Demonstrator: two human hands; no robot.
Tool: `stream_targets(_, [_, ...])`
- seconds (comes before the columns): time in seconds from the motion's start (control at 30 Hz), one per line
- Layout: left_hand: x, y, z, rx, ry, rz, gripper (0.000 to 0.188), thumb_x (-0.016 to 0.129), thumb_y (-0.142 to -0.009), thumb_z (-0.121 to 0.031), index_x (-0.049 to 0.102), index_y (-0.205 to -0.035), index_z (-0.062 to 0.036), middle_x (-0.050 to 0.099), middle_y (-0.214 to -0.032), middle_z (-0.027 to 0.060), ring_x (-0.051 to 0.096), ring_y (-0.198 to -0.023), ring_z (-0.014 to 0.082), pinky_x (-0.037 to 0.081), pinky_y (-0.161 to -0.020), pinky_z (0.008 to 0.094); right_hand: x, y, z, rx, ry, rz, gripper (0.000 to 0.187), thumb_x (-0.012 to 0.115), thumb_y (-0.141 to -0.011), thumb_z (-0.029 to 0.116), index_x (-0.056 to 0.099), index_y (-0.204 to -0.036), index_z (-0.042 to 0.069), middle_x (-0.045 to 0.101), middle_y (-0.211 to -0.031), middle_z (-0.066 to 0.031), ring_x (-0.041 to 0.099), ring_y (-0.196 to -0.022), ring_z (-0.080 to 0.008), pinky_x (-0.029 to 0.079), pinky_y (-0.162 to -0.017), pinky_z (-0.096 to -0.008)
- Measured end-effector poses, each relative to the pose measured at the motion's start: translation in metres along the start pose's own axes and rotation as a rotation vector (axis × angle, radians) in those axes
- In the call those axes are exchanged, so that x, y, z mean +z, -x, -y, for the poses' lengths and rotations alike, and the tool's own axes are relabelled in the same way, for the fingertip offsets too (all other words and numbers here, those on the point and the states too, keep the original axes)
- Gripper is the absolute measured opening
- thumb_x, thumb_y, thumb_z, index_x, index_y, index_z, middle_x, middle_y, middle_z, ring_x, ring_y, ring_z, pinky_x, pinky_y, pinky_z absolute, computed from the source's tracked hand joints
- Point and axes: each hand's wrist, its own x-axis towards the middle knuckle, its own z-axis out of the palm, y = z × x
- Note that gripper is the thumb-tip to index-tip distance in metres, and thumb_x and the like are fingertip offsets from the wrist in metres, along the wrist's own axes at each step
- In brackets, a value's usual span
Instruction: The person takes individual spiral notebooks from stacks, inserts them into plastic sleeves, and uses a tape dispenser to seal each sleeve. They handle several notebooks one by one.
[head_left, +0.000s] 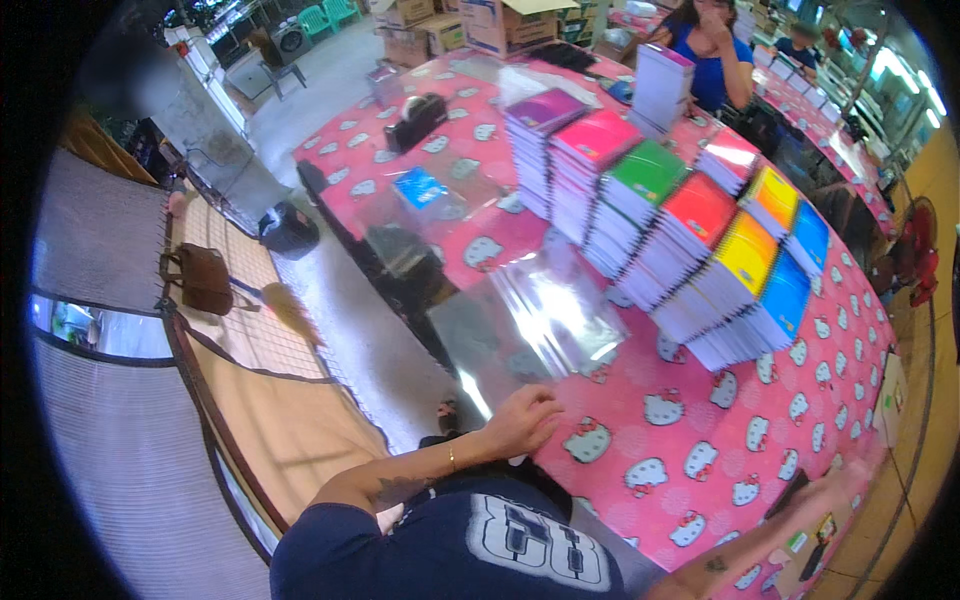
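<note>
My left hand (527, 419) is at the near edge of the table, fingers loosely curled, with nothing visible in them. Just beyond it lie clear plastic sleeves (545, 325), overlapping and shiny with glare. Off to the right, my right hand (828, 497) is smeared by motion, so its fingers cannot be read. A dark flat object (787, 495) lies beside it. Past the sleeves stand tall stacks of spiral notebooks, with purple (547, 108), pink (597, 136), green (648, 172), red (700, 212), yellow (746, 252) and blue (785, 298) covers.
A pink patterned cloth (700, 460) covers the table. A black tape dispenser (416, 122) and a blue packet (424, 187) are toward the far left. Across the table sits a person in blue (715, 60) near another notebook stack (662, 85). Cardboard boxes (500, 25) stand behind.
</note>
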Motion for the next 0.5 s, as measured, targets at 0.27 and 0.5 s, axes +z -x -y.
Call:
stream_targets(0.27, [-0.162, 0.026, 0.111, -0.128, 0.060, -0.139, 0.023, 0.073, -0.086, -0.008, 0.068, -0.108, -0.0057, 0.057, -0.115, 0.0157, 0.062, -0.100, 0.0313, 0.054, -0.084, 0.0385, 0.199, 0.152, 0.350, -0.164, -0.432, 0.531, 0.067, 0.062, -0.096, 0.033, 0.041, -0.148, -0.004, 0.048, -0.146, -0.0254, 0.046, -0.134, -0.0347, 0.036, -0.113, -0.0437])
stream_targets(0.5, [-0.309, 0.068, 0.191, -0.269, -0.115, -0.312, 0.022, 0.070, -0.087, -0.007, 0.067, -0.110, -0.0062, 0.058, -0.112, 0.0157, 0.061, -0.104, 0.0334, 0.052, -0.087, 0.0414, 0.318, 0.265, 0.553, -0.350, -0.624, 1.036, 0.064, 0.061, -0.097, 0.034, 0.043, -0.146, -0.003, 0.050, -0.143, -0.0257, 0.048, -0.132, -0.0348, 0.037, -0.111, -0.0440])
